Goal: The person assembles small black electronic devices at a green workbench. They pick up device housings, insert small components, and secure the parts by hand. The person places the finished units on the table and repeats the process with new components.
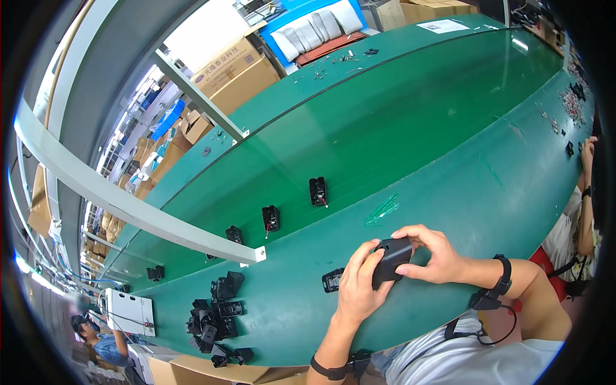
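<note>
Left hand [360, 282], right hand [437, 255] grip black boxy plastic housing [392, 259] above green worktop [449, 192]; likely handling step, next move needing steady support.

We hold a black, box-shaped case [393, 258] with softly rounded corners between our hands [360, 289], tilted over the near part of the green tabletop [443, 205]; they partly cover its sides, leaving smooth dark faces showing.

Bright glare streaks the fisheye-bent green belt [410, 122].
</note>
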Tool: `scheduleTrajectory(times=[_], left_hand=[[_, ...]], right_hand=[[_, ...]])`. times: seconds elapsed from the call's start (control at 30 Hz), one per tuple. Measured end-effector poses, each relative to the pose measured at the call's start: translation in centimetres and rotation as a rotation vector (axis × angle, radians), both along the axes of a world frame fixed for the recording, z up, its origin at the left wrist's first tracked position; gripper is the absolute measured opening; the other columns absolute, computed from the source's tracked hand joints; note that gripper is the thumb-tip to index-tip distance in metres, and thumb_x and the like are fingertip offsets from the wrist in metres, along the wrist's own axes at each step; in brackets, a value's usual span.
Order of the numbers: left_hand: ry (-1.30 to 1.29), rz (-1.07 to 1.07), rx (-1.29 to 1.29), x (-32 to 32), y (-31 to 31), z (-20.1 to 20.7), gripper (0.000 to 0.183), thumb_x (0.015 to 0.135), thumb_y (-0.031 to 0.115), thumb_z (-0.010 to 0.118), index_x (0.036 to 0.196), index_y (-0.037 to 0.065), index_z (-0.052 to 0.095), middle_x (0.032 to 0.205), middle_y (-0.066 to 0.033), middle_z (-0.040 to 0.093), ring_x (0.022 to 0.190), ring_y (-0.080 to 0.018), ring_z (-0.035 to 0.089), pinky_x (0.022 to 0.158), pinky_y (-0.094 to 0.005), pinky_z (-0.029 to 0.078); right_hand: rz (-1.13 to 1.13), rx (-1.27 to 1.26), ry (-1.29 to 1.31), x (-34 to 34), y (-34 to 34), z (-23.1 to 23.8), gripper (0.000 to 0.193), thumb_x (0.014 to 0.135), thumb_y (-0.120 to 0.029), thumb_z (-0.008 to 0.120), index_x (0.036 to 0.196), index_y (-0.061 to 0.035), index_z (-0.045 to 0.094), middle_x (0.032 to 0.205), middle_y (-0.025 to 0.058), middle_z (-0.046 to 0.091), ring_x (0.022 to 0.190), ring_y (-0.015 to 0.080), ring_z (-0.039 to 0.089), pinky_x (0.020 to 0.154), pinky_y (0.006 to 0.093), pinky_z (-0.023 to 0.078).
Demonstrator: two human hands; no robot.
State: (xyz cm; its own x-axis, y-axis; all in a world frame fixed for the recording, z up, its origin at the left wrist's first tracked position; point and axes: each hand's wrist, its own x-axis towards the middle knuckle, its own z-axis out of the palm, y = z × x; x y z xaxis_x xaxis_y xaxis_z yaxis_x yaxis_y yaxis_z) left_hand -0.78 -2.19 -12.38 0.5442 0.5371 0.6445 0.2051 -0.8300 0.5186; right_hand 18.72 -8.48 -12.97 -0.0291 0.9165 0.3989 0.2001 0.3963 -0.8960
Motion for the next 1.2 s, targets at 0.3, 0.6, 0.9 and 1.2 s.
scheduleTrajectory(times=[0.3,0.6,0.9,1.2], left_hand=[[-0.055,-0.036,0.065,0.1,0.1,-0.6,0.074,0.06,0.001,0.087,0.123,0.007,0.048,0.13,-0.0207,0.054,0.101,-0.0337,0.066,0.081,-0.039,0.057],[0.008,-0.018,0.079,0.1,-0.2,-0.5,0.077,0.063,0.006,0.09,0.125,0.008,0.044,0.126,-0.0235,0.055,0.112,-0.0377,0.061,0.089,-0.044,0.055],[-0.024,-0.074,0.04,1.0,0.0,-0.7,0.081,0.064,0.008,0.09,0.129,0.007,0.043,0.128,-0.0239,0.057,0.116,-0.0373,0.06,0.096,-0.0442,0.052],[0.029,0.155,-0.099,-0.9,0.1,1.1,0.091,0.061,0.014,0.087,0.139,0.005,0.04,0.128,-0.0145,0.052,0.117,-0.0278,0.052,0.094,-0.0381,0.046]], right_hand=[[-0.034,0.1,0.001,-0.2,-0.2,0.0,0.059,0.078,-0.019,0.084,0.127,-0.0026,0.056,0.115,0.0118,0.064,0.094,0.0212,0.065,0.071,0.0303,0.054],[-0.023,0.094,0.049,0.2,0.0,0.2,0.059,0.078,-0.022,0.084,0.127,-0.0026,0.056,0.117,0.0115,0.064,0.093,0.0212,0.065,0.072,0.0307,0.054],[-0.028,0.033,0.054,0.4,-0.3,0.3,0.058,0.081,-0.023,0.081,0.129,-0.0048,0.055,0.114,0.0095,0.064,0.092,0.0189,0.064,0.072,0.0302,0.054],[-0.207,0.009,-0.381,5.5,2.4,0.8,0.054,0.082,-0.03,0.071,0.129,-0.0095,0.055,0.105,0.014,0.064,0.094,0.0299,0.065,0.078,0.0423,0.054]])
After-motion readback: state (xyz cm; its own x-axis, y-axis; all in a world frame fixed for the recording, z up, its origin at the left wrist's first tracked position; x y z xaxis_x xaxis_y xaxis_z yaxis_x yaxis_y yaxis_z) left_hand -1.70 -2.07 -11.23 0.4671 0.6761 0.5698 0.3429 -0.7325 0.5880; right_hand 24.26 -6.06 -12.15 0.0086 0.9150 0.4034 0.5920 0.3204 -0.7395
